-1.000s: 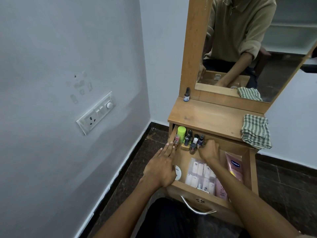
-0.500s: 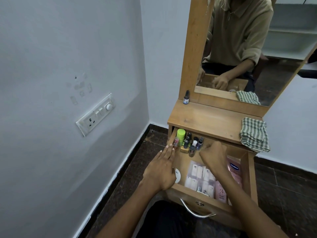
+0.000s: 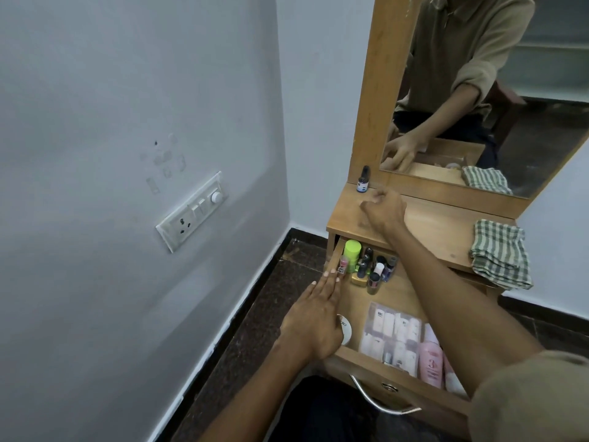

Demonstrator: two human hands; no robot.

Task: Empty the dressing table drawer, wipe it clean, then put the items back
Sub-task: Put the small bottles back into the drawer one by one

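The wooden drawer (image 3: 411, 382) of the dressing table stands pulled out. At its back are a green-capped bottle (image 3: 352, 254) and several small nail-polish bottles (image 3: 376, 271). Nearer the front lie a clear pouch of sachets (image 3: 392, 334), a pink bottle (image 3: 430, 358) and a white round tin (image 3: 346, 331). My left hand (image 3: 314, 323) lies flat along the drawer's left wall, fingers straight. My right hand (image 3: 384, 212) hovers over the tabletop (image 3: 439, 231) with its fingers curled; what is inside them is hidden. A small dark bottle (image 3: 363, 181) stands just beyond it.
A folded green checked cloth (image 3: 498, 253) hangs over the tabletop's right front corner. The mirror (image 3: 510, 90) rises behind the top. A grey wall with a switch board (image 3: 194, 212) is close on the left. A metal handle (image 3: 379, 401) sticks out of the drawer front.
My right hand has risen out of the back of the drawer and moved up over the tabletop, near the small dark bottle. My left hand has stayed on the drawer's left wall.
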